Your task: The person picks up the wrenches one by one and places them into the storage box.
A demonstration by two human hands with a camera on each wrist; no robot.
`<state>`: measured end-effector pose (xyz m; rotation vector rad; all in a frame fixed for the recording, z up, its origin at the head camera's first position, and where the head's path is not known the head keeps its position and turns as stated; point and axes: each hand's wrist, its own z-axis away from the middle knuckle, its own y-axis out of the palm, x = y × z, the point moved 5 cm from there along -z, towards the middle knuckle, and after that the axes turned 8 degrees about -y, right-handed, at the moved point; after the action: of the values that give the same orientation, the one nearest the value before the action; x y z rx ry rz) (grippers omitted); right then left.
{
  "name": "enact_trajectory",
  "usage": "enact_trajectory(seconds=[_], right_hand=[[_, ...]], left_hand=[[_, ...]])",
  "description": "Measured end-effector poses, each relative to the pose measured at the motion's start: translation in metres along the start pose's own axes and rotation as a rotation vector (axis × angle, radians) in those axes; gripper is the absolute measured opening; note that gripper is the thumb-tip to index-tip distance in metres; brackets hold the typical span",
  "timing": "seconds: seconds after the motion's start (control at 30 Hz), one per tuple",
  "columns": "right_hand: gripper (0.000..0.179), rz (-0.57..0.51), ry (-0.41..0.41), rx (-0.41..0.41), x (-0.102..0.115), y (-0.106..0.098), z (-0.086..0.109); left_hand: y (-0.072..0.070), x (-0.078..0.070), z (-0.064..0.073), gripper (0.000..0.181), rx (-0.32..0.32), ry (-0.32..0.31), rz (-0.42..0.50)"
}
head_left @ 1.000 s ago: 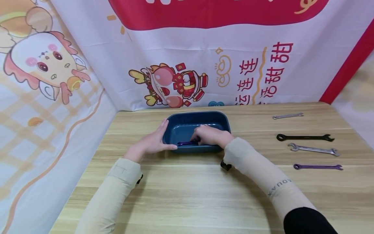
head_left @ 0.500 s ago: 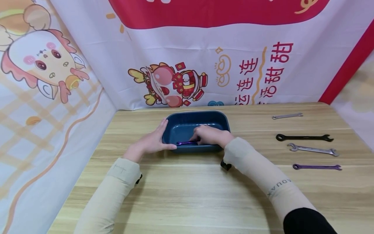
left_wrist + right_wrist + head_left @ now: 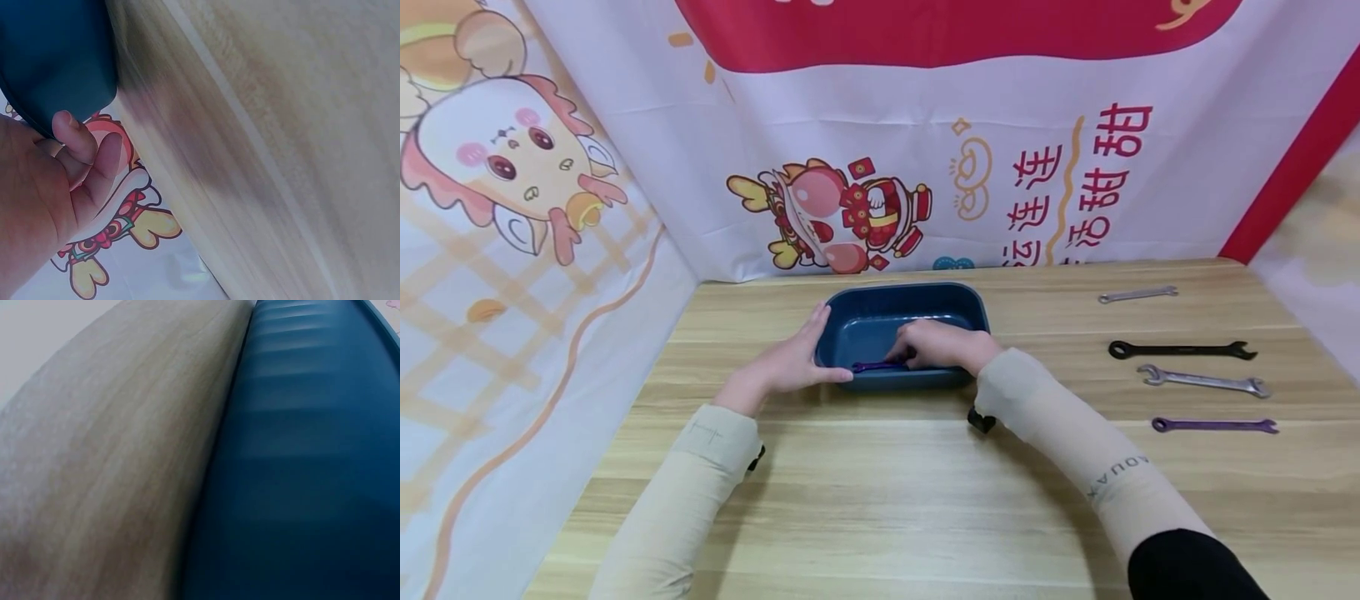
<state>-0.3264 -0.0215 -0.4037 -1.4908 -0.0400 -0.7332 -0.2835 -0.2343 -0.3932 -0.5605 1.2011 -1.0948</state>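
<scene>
A dark blue plastic bin stands on the table near the back wall. My left hand grips its left end, thumb along the near rim and fingers along the end wall; the left wrist view shows some of these fingers bent beside the bin's corner. My right hand reaches over the near rim into the bin. Its fingers hold one end of a purple combination wrench, which lies close to the near inner wall. That held end is hidden under the hand. In the right wrist view only the bin's outer wall and tabletop show.
Toward the table's right side lie a small silver wrench, a black wrench, a silver open-end wrench and a second purple wrench, roughly parallel. A printed cloth hangs behind the wooden table.
Both hands and the bin stay almost in place; the purple wrench in the bin shifts only slightly. The head view drifts a little.
</scene>
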Motion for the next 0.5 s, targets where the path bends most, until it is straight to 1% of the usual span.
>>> enact_trajectory(seconds=[0.37,0.5], right_hand=[[0.035,-0.021,0.027,0.027,0.0009,-0.0021,-0.0008],[0.034,-0.040,0.038,0.025,-0.0004,-0.0034,0.0007]], left_hand=[[0.0004,0.0023,-0.0013,0.118,-0.008,0.006,0.002],[0.0006,0.0018,-0.0015,0.118,-0.007,0.007,0.004]])
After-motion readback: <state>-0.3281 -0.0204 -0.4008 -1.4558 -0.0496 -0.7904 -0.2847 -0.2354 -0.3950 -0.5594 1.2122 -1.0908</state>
